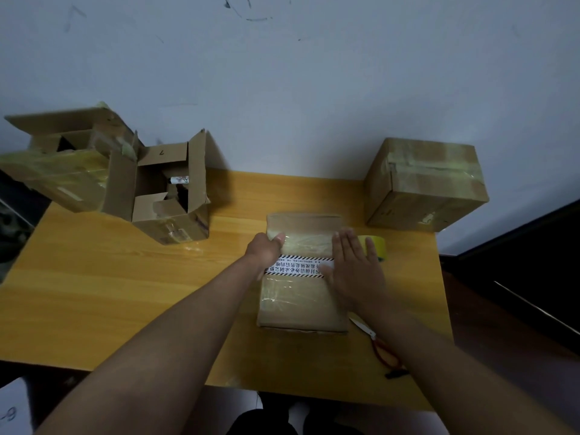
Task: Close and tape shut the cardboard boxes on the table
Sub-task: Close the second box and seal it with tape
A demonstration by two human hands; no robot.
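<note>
A white label point(298, 266) with black hazard stripes and Chinese print, too blurred to read, crosses the flat box point(301, 296) at mid-table point(125, 293). Its flaps are shut under glossy clear tape. The right hand point(353, 271) lies flat on it, fingers straight and slightly spread; the left hand point(266, 251) grips its left edge, thumb on top. An open box point(166, 196) far left has "7" on a flap.
</note>
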